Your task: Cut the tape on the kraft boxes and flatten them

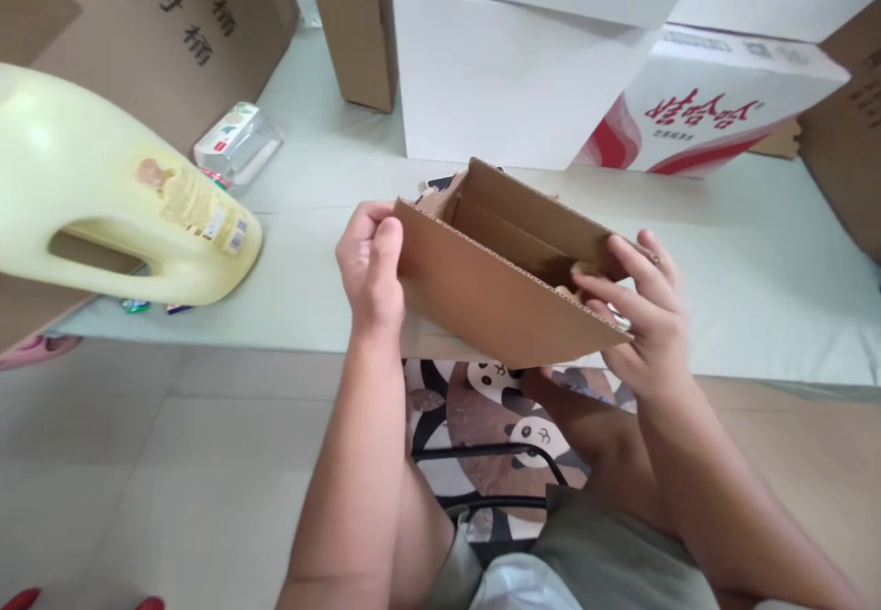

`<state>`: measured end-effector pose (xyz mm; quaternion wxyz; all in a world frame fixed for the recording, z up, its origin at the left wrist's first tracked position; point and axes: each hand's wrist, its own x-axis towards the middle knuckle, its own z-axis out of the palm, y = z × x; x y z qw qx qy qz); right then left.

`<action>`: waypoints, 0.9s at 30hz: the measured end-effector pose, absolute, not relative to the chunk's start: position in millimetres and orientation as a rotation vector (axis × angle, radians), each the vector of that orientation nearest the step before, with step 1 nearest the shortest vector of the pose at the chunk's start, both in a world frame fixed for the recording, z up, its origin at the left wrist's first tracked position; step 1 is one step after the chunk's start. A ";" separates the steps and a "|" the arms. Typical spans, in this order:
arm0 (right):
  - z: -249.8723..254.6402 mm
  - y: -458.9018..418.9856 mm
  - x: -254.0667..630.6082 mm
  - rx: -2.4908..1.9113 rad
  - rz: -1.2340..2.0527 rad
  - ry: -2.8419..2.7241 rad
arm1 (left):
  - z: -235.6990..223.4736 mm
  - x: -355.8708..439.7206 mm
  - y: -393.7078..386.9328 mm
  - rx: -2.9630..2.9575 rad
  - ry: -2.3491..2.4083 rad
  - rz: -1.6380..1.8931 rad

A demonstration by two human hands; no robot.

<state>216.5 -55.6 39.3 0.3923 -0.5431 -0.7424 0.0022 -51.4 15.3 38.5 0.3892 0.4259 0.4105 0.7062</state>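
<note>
A small brown cardboard box (482,289) is held tilted above the front edge of the table, its uncovered top facing up toward me. My left hand (375,266) grips its left end, thumb on the near wall and the other fingers behind. At the right end, my right hand (643,312) is closed around the edges. Some of its fingertips reach inside the box, and a ring shows on one finger. Small dark and pale bits show behind the box's left corner, too blurred to name. The box's underside is hidden.
A pale yellow jug (130,197) stands at the left, near a clear plastic package (238,142). White boxes (496,78), a red-and-white carton (722,105) and a narrow cardboard piece (358,32) line the back. The table (771,271) has a pale green cover. Below is a panda-patterned mat (474,427).
</note>
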 end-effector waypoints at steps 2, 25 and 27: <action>26.9 -53.9 216.6 -1.366 0.014 -1.780 | 36.1 -48.0 17.1 1.159 1.077 1.757; -7.8 -52.9 238.0 -1.161 0.428 -1.390 | 15.2 -19.7 31.9 1.648 0.925 1.394; -8.0 -52.7 238.0 -1.201 0.394 -1.414 | 16.2 -18.4 30.4 1.693 0.955 1.405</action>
